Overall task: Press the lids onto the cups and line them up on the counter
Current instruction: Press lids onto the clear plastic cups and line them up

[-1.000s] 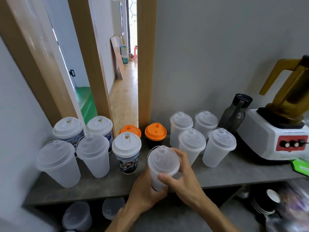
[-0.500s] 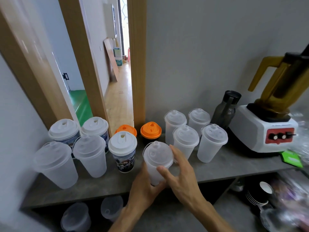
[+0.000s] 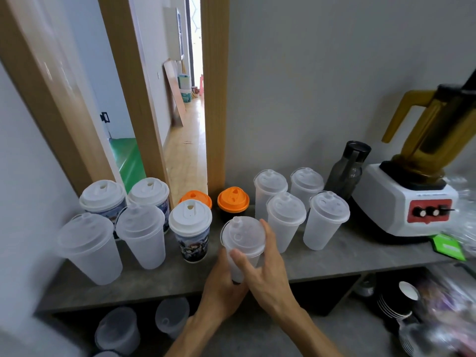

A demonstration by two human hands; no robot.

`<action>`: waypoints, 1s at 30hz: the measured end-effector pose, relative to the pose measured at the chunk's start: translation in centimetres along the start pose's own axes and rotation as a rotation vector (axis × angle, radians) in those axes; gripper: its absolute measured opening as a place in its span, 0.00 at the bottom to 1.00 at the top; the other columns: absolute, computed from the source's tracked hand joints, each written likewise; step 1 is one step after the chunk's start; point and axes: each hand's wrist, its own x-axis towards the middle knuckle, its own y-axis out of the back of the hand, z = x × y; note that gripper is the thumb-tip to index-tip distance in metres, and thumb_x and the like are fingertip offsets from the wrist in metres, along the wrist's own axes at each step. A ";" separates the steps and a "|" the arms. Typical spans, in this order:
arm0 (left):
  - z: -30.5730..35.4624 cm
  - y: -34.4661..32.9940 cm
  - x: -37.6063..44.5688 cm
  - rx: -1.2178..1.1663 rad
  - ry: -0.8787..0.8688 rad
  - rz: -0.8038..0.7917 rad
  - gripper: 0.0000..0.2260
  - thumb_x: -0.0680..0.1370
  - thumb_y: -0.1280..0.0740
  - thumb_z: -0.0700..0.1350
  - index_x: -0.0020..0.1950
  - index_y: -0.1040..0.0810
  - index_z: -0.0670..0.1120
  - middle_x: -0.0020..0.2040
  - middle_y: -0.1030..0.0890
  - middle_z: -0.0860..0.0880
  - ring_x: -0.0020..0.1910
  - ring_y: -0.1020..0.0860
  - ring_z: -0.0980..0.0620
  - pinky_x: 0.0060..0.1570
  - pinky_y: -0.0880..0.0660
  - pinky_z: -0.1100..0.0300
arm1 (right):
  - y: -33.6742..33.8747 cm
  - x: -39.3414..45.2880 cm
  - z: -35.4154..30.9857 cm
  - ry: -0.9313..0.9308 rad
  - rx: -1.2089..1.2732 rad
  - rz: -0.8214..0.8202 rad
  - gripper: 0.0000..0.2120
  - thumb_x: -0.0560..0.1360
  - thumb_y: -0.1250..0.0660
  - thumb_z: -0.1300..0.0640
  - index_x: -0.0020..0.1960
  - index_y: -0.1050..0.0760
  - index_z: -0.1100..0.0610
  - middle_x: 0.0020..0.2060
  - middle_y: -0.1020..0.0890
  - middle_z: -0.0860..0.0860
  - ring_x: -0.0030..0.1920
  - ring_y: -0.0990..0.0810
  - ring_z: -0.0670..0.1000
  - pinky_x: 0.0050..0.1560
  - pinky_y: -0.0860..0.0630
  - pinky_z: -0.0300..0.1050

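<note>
A frosted clear cup [image 3: 238,266] with a translucent lid [image 3: 243,234] on top stands near the front edge of the grey counter [image 3: 334,261]. My left hand [image 3: 222,282] grips its lower body. My right hand [image 3: 262,269] touches the lid's rim, thumb at the front and fingers along the right side. To the right stand several frosted lidded cups [image 3: 283,220]. On the left are two more frosted cups [image 3: 140,235], printed cups with white lids [image 3: 192,230], and behind them two dark cups with orange lids [image 3: 233,199].
A white blender base with an amber jug [image 3: 412,199] and a dark bottle [image 3: 347,168] stand at the right. A green card [image 3: 448,246] lies by the blender. Below the counter sit spare clear cups [image 3: 118,328] and stacked paper cups [image 3: 396,300]. A doorway opens behind.
The cup in my hands has settled lower and a little forward on the counter. My right hand has loosened on the lid, fingers spreading. The camera has shifted slightly.
</note>
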 end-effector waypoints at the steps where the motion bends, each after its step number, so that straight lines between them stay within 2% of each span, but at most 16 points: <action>1: -0.2 0.1 -0.1 -0.003 0.011 0.010 0.32 0.74 0.27 0.57 0.74 0.39 0.61 0.70 0.30 0.66 0.69 0.32 0.66 0.65 0.30 0.64 | 0.4 -0.1 -0.2 -0.017 0.022 -0.032 0.49 0.66 0.32 0.25 0.79 0.50 0.38 0.73 0.35 0.35 0.72 0.34 0.38 0.73 0.33 0.45; 2: -0.3 0.2 -0.3 0.004 0.027 0.029 0.32 0.73 0.27 0.57 0.73 0.39 0.64 0.68 0.29 0.67 0.68 0.32 0.68 0.63 0.31 0.67 | 0.8 -0.1 -0.3 -0.033 0.064 -0.052 0.48 0.67 0.33 0.25 0.80 0.47 0.39 0.73 0.33 0.35 0.71 0.33 0.39 0.73 0.32 0.45; 4: -0.9 0.4 -0.4 0.023 0.069 0.051 0.32 0.71 0.26 0.58 0.69 0.39 0.69 0.65 0.27 0.68 0.65 0.29 0.69 0.60 0.30 0.69 | 1.8 0.4 -0.3 -0.074 0.208 -0.019 0.35 0.73 0.35 0.31 0.76 0.35 0.43 0.70 0.25 0.39 0.70 0.28 0.41 0.71 0.29 0.47; 6: -1.5 0.4 -0.5 0.009 0.101 0.047 0.32 0.69 0.25 0.57 0.68 0.37 0.68 0.64 0.26 0.67 0.64 0.27 0.67 0.60 0.28 0.66 | 2.7 1.4 -0.4 -0.166 0.352 0.057 0.18 0.82 0.40 0.42 0.68 0.24 0.47 0.61 0.17 0.42 0.65 0.22 0.45 0.67 0.25 0.49; 8: -1.6 0.4 -0.6 0.008 0.099 0.039 0.32 0.70 0.25 0.56 0.69 0.37 0.65 0.64 0.25 0.66 0.63 0.27 0.66 0.60 0.28 0.66 | 2.7 2.1 -0.7 -0.206 0.340 0.073 0.13 0.85 0.42 0.53 0.61 0.20 0.50 0.54 0.15 0.44 0.60 0.19 0.48 0.63 0.22 0.50; 12: -1.4 0.1 -0.5 0.038 0.076 0.055 0.30 0.71 0.26 0.54 0.67 0.38 0.69 0.63 0.27 0.68 0.61 0.29 0.71 0.57 0.32 0.74 | 1.8 2.0 -0.6 -0.109 0.251 0.117 0.12 0.85 0.43 0.54 0.61 0.22 0.50 0.54 0.15 0.43 0.58 0.18 0.45 0.60 0.20 0.50; 15: -1.2 0.1 -0.4 0.054 0.076 0.055 0.30 0.71 0.27 0.54 0.65 0.40 0.73 0.62 0.28 0.70 0.62 0.30 0.73 0.56 0.34 0.77 | 2.1 1.8 -0.2 -0.098 0.267 0.101 0.14 0.84 0.41 0.51 0.67 0.24 0.48 0.59 0.17 0.42 0.62 0.21 0.44 0.65 0.23 0.53; 17: -1.2 0.2 -0.3 0.052 0.064 0.041 0.31 0.71 0.27 0.53 0.66 0.40 0.72 0.64 0.29 0.69 0.63 0.31 0.73 0.56 0.35 0.78 | 2.6 1.3 -0.3 -0.113 0.312 0.003 0.19 0.82 0.40 0.46 0.72 0.28 0.45 0.64 0.21 0.39 0.67 0.24 0.42 0.71 0.27 0.51; 20: -1.4 0.3 -0.4 0.074 0.071 0.041 0.31 0.72 0.27 0.53 0.67 0.40 0.70 0.64 0.30 0.69 0.62 0.34 0.78 0.55 0.37 0.81 | 2.5 0.5 0.0 -0.084 0.304 -0.148 0.29 0.77 0.39 0.42 0.77 0.39 0.40 0.70 0.30 0.32 0.70 0.33 0.32 0.71 0.32 0.37; 22: -1.4 0.2 -0.5 0.071 0.067 0.034 0.32 0.72 0.27 0.55 0.70 0.40 0.66 0.63 0.30 0.70 0.63 0.33 0.76 0.56 0.36 0.80 | 2.1 0.1 0.5 -0.032 0.247 -0.171 0.29 0.79 0.40 0.43 0.77 0.44 0.37 0.72 0.34 0.31 0.70 0.37 0.29 0.65 0.32 0.27; 24: -1.6 0.1 -0.4 0.054 0.068 0.044 0.32 0.72 0.27 0.57 0.72 0.38 0.64 0.64 0.29 0.69 0.64 0.31 0.73 0.57 0.33 0.77 | 1.8 0.1 1.1 0.013 0.203 -0.167 0.26 0.81 0.41 0.46 0.77 0.46 0.38 0.72 0.35 0.30 0.71 0.37 0.30 0.64 0.35 0.24; 27: -1.3 0.1 -0.4 0.055 0.068 0.051 0.32 0.72 0.27 0.59 0.72 0.39 0.64 0.64 0.29 0.69 0.64 0.30 0.71 0.58 0.32 0.74 | 2.2 0.0 1.3 0.028 0.168 -0.171 0.27 0.82 0.40 0.45 0.77 0.47 0.39 0.74 0.36 0.32 0.74 0.38 0.32 0.69 0.35 0.27; 30: -1.3 0.2 -0.3 0.092 0.054 0.028 0.31 0.73 0.28 0.60 0.72 0.39 0.64 0.66 0.28 0.66 0.65 0.30 0.68 0.59 0.29 0.70 | 3.0 0.4 0.7 0.058 0.070 -0.194 0.33 0.78 0.32 0.43 0.78 0.44 0.42 0.73 0.32 0.35 0.73 0.35 0.35 0.69 0.31 0.34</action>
